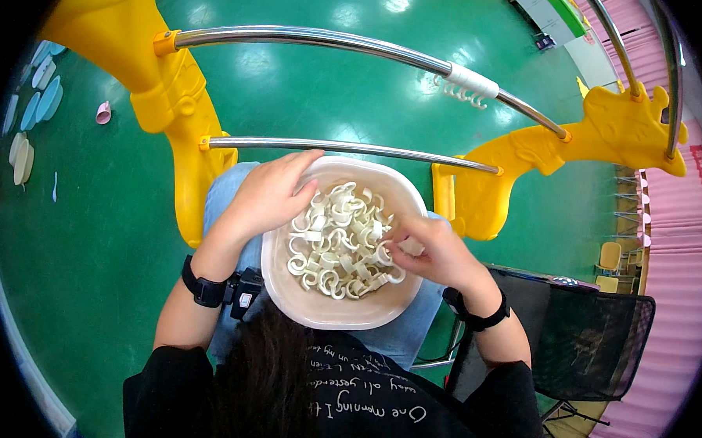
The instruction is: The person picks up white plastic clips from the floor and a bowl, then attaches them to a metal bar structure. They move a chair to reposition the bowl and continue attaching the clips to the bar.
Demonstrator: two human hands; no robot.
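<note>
A pale plastic basin (279, 282) rests on my lap, holding many cream-white, C- and S-shaped plastic hooks (340, 242) in a loose heap. My left hand (272, 194) grips the basin's upper left rim, the thumb over the inner wall and the fingers along the edge. Inside the right part of the basin is my right hand (432, 250), thumb and fingers curled together at the hooks by the wall. It seems to pinch a hook, partly hidden by the fingers. More white hooks (462, 89) hang in a row from the upper metal rail (320, 37).
Two yellow giraffe-shaped plastic posts (185, 110) carry the upper rail and a lower metal rail (346, 147) just beyond the basin. A black mesh chair (588, 339) stands at my right. Blue basins (49, 98) and a pink cup (103, 113) lie on the green floor at left.
</note>
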